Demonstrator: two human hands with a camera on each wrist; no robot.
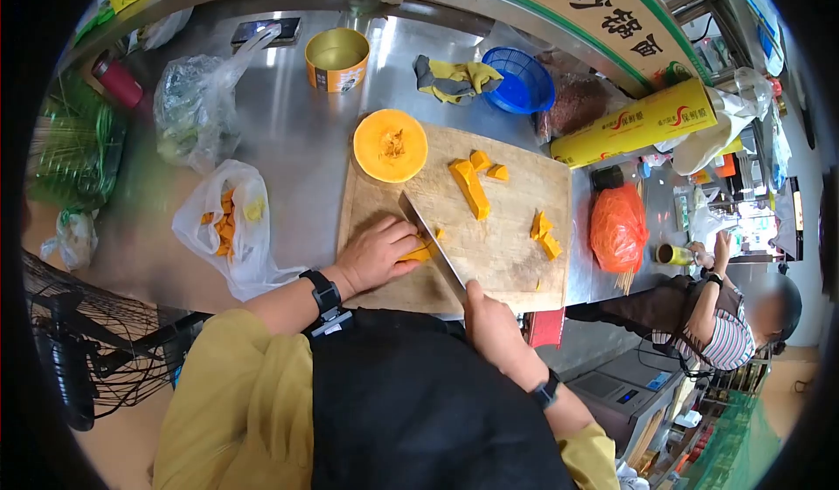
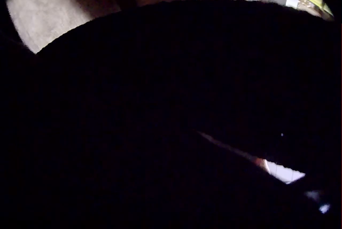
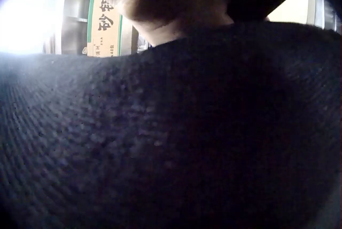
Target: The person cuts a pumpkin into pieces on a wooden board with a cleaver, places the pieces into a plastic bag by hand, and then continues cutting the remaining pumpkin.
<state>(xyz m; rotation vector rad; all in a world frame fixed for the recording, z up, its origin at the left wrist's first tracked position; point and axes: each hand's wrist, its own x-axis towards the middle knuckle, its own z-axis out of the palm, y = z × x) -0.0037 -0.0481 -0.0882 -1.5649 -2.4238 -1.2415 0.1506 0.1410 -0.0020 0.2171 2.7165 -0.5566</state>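
In the head view the right hand (image 1: 498, 328) grips the handle of a knife (image 1: 434, 243), whose blade slants up and left over the wooden board (image 1: 507, 271). Left of the blade, the left hand (image 1: 377, 254) holds a strip of orange pumpkin (image 1: 418, 255) against the board with bent fingers; a small bit shows beyond the blade. A round pumpkin piece (image 1: 391, 145) lies cut face up at the board's top left. A thick pumpkin wedge (image 1: 470, 189) and several chunks (image 1: 544, 232) lie to the right. Dark cloth covers most of both wrist views.
Left of the board is a plastic bag (image 1: 253, 254) with orange pieces. Behind stand a tin (image 1: 337, 59), a cloth glove (image 1: 456, 79) and a blue basket (image 1: 519, 81). A red bag (image 1: 618, 228) sits at right. Another person (image 1: 712, 324) stands far right.
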